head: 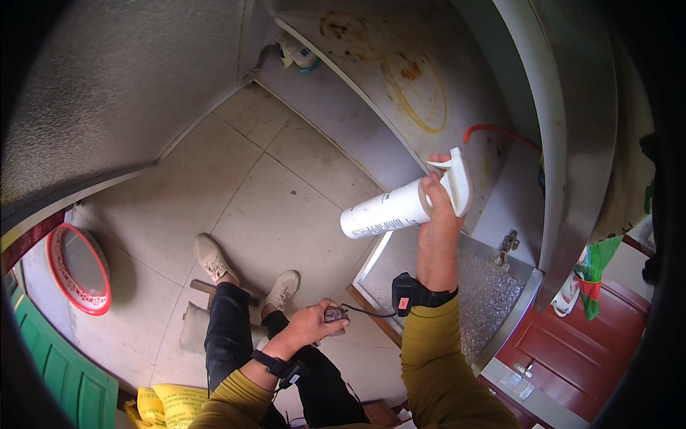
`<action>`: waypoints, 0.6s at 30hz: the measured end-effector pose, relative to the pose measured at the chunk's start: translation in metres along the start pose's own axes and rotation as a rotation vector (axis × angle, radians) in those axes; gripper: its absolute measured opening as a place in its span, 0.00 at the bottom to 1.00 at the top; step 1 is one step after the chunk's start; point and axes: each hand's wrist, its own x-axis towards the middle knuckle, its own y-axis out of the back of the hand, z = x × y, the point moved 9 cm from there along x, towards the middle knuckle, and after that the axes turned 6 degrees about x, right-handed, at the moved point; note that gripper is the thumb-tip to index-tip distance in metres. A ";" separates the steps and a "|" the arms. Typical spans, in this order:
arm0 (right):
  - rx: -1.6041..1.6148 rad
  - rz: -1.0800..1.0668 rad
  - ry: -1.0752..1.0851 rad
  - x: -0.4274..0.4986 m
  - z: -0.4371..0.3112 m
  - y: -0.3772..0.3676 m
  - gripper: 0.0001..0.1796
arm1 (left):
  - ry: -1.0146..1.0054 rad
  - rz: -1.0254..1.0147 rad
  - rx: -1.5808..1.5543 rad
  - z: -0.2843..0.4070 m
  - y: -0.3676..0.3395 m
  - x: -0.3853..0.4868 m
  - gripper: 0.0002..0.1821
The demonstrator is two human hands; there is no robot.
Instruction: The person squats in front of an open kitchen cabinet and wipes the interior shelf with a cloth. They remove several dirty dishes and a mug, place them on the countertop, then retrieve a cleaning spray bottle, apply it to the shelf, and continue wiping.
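My right hand (442, 201) grips a white plastic spray bottle (383, 212) by its neck, near the trigger head. The bottle lies nearly on its side in the air, its base towards the left, and bears writing. Behind it is the low interior of a cabinet, whose pale shelf board (375, 59) has brown and yellow stains. Lower down, my left hand (313, 324) holds a small, dark, crumpled cloth or scrubbing pad (336, 319) in front of my legs. Its exact kind is unclear.
An open cabinet door (429, 268) with a textured panel and metal hinge stands below my right hand. An orange hose (501, 130) enters the cabinet. A red-rimmed basin (80, 268) is at left; yellow sacks (174, 405) lie near a green door (64, 364).
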 end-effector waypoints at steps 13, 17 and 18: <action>0.029 -0.043 -0.064 -0.004 0.007 0.002 0.14 | -0.013 0.034 0.009 -0.001 0.000 0.003 0.32; -0.003 -0.028 0.040 -0.004 0.000 0.004 0.14 | -0.029 0.050 0.002 -0.002 0.001 0.005 0.31; 0.019 -0.037 -0.008 -0.005 0.004 0.004 0.14 | -0.034 0.055 0.008 -0.001 0.001 0.005 0.31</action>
